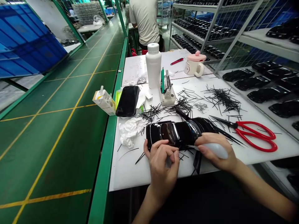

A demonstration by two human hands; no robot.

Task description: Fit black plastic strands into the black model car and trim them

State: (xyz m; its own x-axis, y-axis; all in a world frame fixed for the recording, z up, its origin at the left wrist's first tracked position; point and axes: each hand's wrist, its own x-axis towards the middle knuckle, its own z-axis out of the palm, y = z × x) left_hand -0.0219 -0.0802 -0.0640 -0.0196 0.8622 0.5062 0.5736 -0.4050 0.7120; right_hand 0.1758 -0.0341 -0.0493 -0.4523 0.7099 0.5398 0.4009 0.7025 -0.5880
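Note:
A glossy black model car body lies on the white table top, close to the front edge. My right hand is shut around a white rounded plastic tool, whose narrow tip meets the car's side. My left hand presses its curled fingers together at the car's near side. Those fingers hide whether anything small sits between them. Thin black plastic strips lie scattered in loose piles beyond the car and around both hands.
Red-handled scissors lie to the right. Farther back stand a phone, a white bottle, a tool holder and a mug. Racks of black car bodies stand right; a green conveyor belt runs left; a person sits ahead.

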